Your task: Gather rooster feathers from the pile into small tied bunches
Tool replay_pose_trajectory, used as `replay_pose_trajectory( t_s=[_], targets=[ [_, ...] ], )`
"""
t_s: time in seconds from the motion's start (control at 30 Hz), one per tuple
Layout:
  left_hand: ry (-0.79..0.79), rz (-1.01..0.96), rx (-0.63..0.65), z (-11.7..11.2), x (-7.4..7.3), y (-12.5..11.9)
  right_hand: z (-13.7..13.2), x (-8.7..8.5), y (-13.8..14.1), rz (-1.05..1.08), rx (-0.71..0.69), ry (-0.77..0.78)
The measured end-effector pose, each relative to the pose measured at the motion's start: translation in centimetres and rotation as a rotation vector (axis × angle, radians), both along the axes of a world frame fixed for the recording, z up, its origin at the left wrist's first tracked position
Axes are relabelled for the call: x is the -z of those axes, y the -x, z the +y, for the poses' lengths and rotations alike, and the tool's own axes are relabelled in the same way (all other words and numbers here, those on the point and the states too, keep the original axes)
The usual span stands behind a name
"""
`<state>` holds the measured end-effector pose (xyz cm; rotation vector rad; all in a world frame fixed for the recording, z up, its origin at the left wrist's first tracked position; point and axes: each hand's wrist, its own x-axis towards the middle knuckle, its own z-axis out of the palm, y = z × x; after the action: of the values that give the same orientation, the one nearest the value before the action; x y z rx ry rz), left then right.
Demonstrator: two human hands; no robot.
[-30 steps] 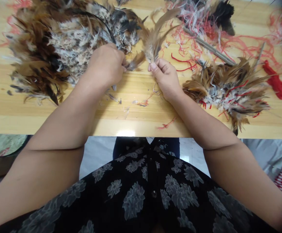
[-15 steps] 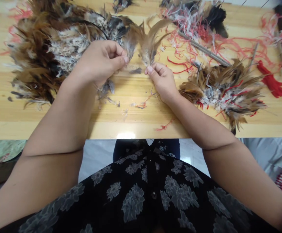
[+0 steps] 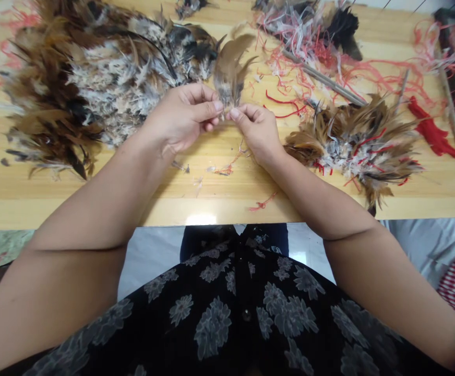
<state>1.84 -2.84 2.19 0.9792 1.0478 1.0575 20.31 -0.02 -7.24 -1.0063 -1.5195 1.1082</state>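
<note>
Two hands almost meet over the worktop, and the brown feathers fan away from the body, right between them! The left hand pinches the base with thumb and fingers; the right hand, just beside, pinches there too, thumb uppermost. Light touch wanted here: grip low, level the quill ends, let the curves agree, and don't crush the vanes. Careful, the large feather pile crowds the left hand and could snag; the smaller feather pile lies beyond the right wrist.
</note>
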Motion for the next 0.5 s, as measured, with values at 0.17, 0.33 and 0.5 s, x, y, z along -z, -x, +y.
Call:
replay_pose_trajectory(
  t_s=[0.17, 0.33, 0.5],
  targets=[
    [0.117, 0.006, -0.070, -1.0, -1.7, -1.1, -0.2, 0.0, 0.1, -0.037, 0.053, 0.036],
    [0.132, 0.021, -0.116, -1.2, -2.0, -1.9, -0.5, -0.6, 0.3, -0.059, 0.040, 0.055],
    [0.054, 0.006, -0.086, -0.5, -0.4, -1.6, -0.4, -0.9, 0.5, -0.072, 0.008, 0.060]
  ],
)
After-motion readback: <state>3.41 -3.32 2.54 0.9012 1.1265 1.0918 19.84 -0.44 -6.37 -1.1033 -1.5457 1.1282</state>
